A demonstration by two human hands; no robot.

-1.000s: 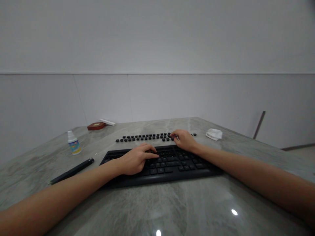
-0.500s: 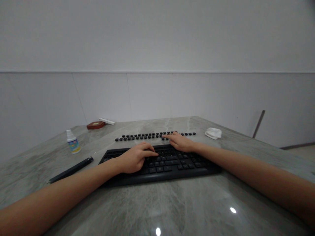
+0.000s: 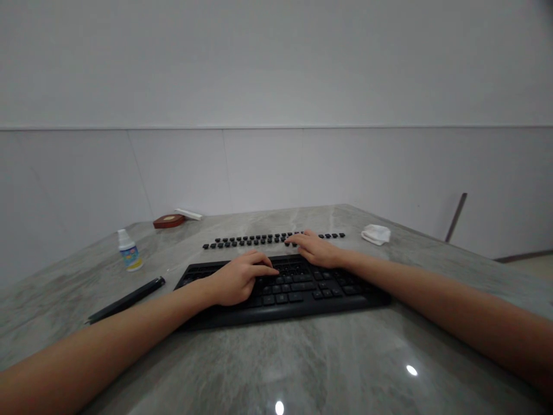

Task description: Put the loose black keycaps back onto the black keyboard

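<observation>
A black keyboard [image 3: 302, 291] lies on the grey marble table [image 3: 302, 369] in front of me. Behind it runs a row of loose black keycaps [image 3: 242, 240]. My left hand [image 3: 235, 280] rests on the middle of the keyboard, fingers curled, thumb and forefinger pinched together and pointing right; what they hold is hidden. My right hand [image 3: 315, 249] reaches over the keyboard's far edge. Its fingers are stretched out to the left, with the tips on the keycap row.
A small white bottle with a coloured label [image 3: 128, 252] stands at the left, a black pen-like tool [image 3: 125, 301] nearer me. A brown round dish [image 3: 169, 221] and a white strip sit at the back left. A crumpled white cloth [image 3: 375, 234] lies at the right.
My right hand slid left along the keycap row and its fingers stretched out. My left hand has stayed on the keyboard.
</observation>
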